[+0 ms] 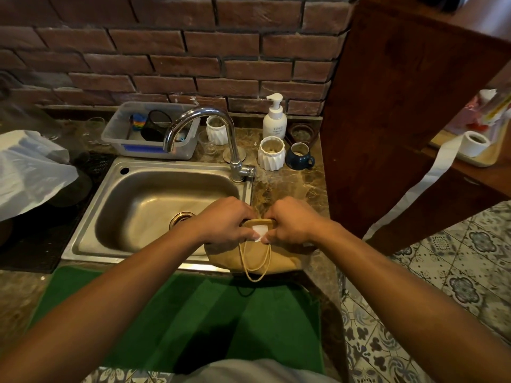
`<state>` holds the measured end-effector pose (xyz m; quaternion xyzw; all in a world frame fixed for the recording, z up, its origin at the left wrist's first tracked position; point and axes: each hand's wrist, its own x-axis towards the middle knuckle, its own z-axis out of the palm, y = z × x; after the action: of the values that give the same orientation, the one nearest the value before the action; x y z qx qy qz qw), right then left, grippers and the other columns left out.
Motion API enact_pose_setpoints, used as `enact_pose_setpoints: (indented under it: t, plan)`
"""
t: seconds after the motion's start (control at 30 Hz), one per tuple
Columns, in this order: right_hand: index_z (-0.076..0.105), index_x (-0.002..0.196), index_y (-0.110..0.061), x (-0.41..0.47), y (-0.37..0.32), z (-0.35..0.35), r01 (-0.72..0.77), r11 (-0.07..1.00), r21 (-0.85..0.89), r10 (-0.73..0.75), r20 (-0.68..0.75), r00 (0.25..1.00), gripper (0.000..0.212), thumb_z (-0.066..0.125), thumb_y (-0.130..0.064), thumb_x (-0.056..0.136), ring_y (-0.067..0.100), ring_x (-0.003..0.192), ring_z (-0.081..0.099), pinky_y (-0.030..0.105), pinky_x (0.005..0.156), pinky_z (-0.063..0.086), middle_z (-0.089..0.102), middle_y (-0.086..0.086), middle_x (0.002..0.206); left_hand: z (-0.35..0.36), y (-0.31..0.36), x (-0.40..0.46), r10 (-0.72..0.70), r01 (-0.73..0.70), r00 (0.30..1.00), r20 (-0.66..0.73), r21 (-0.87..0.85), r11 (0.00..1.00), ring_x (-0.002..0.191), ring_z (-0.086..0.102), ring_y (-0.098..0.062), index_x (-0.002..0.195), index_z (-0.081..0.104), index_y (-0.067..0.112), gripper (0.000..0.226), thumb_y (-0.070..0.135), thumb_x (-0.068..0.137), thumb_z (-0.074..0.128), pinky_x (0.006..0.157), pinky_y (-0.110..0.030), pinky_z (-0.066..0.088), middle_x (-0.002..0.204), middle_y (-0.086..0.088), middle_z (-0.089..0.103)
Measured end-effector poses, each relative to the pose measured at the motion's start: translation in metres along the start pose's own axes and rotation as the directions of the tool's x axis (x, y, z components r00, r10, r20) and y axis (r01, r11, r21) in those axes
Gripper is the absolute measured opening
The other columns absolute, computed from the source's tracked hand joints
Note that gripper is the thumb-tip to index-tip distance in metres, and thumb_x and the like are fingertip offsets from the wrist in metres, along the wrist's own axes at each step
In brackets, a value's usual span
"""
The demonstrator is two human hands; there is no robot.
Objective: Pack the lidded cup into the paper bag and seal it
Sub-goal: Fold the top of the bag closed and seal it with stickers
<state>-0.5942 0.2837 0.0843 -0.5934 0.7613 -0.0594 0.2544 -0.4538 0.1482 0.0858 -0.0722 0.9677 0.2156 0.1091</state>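
Bag: brown paper bag with twine handles (265, 258) stands on the counter edge at the right front corner of the stainless steel sink (154, 205), top folded over.
Sticker: small white square label (260, 233) on the fold.
Left hand (224, 222): fingers closed on the fold, thumb at the label.
Right hand (293, 221): likewise pinching the fold.
Cup: not visible.

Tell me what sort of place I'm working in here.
Probably the wash-up corner of a small café or home kitchen: a steel sink with a faucet, a soap pump bottle, and cups on a marble counter against a brick wall.
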Motion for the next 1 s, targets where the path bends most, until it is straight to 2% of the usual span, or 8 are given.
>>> enact_pose_setpoints:
  t: [0.1, 0.2, 0.33, 0.4, 0.57, 0.7, 0.87, 1.0]
  plan:
    - [0.077, 0.094, -0.025, 0.002, 0.000, 0.002, 0.017, 1.000, 0.000, -0.017, -0.008, 1.000, 0.029, 0.080, -0.050, 0.080, 0.009, 0.065, 0.054, 0.028, 0.055, 0.034, 0.058, -0.014, 0.066, -0.005, -0.001, -0.002, 0.007, -0.007, 1.000, 0.002, 0.039, 0.999, 0.059, 0.047, -0.003, 0.069, 0.057, 0.034, 0.027, 0.049, 0.086, 0.071, 0.054, -0.031, 0.033, 0.062, 0.016, 0.050]
    - [0.078, 0.087, -0.024, -0.001, 0.009, 0.003, -0.010, 1.000, 0.006, 0.010, -0.003, 1.000, 0.038, 0.077, -0.061, 0.078, 0.010, 0.063, 0.056, 0.030, 0.055, 0.037, 0.063, -0.009, 0.067, -0.004, -0.008, -0.005, 0.001, -0.002, 1.000, 0.002, 0.027, 1.000, 0.060, 0.049, -0.003, 0.075, 0.069, 0.028, 0.026, 0.050, 0.087, 0.071, 0.056, -0.031, 0.035, 0.063, 0.017, 0.050]
    - [0.077, 0.087, -0.027, -0.007, 0.013, 0.001, 0.030, 0.999, 0.011, -0.030, -0.004, 1.000, 0.030, 0.073, -0.056, 0.085, 0.000, 0.057, 0.047, 0.028, 0.055, 0.034, 0.055, -0.013, 0.060, -0.004, -0.008, -0.004, 0.055, -0.051, 0.998, -0.029, 0.113, 0.992, 0.066, 0.049, -0.007, 0.086, 0.075, 0.025, 0.030, 0.054, 0.089, 0.067, 0.058, -0.030, 0.034, 0.071, 0.017, 0.052]
    - [0.077, 0.090, -0.028, -0.010, 0.015, 0.005, 0.036, 0.999, -0.025, -0.037, -0.045, 0.998, 0.034, 0.072, -0.061, 0.083, 0.003, 0.057, 0.047, 0.029, 0.055, 0.034, 0.056, -0.012, 0.061, -0.004, -0.009, -0.005, 0.056, -0.049, 0.998, -0.042, 0.140, 0.989, 0.067, 0.047, -0.007, 0.091, 0.076, 0.024, 0.031, 0.054, 0.090, 0.066, 0.055, -0.028, 0.029, 0.074, 0.017, 0.052]
    - [0.067, 0.080, -0.028, -0.021, 0.035, 0.002, -0.032, 0.996, -0.088, 0.028, -0.051, 0.998, 0.041, 0.069, -0.069, 0.080, 0.016, 0.076, 0.058, 0.035, 0.066, 0.046, 0.066, -0.007, 0.083, -0.006, -0.013, -0.010, 0.011, -0.006, 0.999, -0.048, 0.101, 0.995, 0.061, 0.042, 0.000, 0.087, 0.075, 0.022, 0.031, 0.052, 0.091, 0.067, 0.054, -0.024, 0.028, 0.066, 0.021, 0.044]
    - [0.063, 0.079, -0.024, -0.033, 0.043, 0.002, -0.009, 0.997, -0.082, 0.002, -0.090, 0.996, 0.047, 0.068, -0.071, 0.078, 0.015, 0.076, 0.055, 0.035, 0.065, 0.045, 0.055, -0.012, 0.078, -0.006, -0.013, -0.011, 0.004, 0.000, 0.999, -0.052, 0.081, 0.997, 0.066, 0.048, -0.003, 0.089, 0.076, 0.023, 0.030, 0.052, 0.090, 0.068, 0.057, -0.027, 0.035, 0.071, 0.019, 0.050]
    - [0.066, 0.078, -0.023, -0.036, 0.047, 0.003, -0.015, 0.997, -0.075, 0.004, -0.146, 0.989, 0.054, 0.064, -0.077, 0.075, 0.016, 0.074, 0.057, 0.035, 0.062, 0.045, 0.059, -0.007, 0.078, -0.010, -0.021, -0.015, -0.071, 0.074, 0.996, -0.062, 0.043, 0.996, 0.073, 0.053, -0.006, 0.091, 0.077, 0.025, 0.037, 0.060, 0.083, 0.072, 0.065, -0.033, 0.046, 0.083, 0.014, 0.060]
    - [0.055, 0.066, -0.026, -0.041, 0.050, 0.006, -0.070, 0.993, -0.099, 0.044, -0.239, 0.970, 0.060, 0.059, -0.086, 0.066, 0.016, 0.067, 0.058, 0.034, 0.057, 0.042, 0.060, -0.007, 0.070, -0.006, -0.045, -0.038, -0.177, 0.168, 0.973, -0.145, -0.069, 0.983, 0.076, 0.054, -0.003, 0.086, 0.074, 0.022, 0.039, 0.059, 0.077, 0.077, 0.068, -0.034, 0.048, 0.082, 0.015, 0.061]
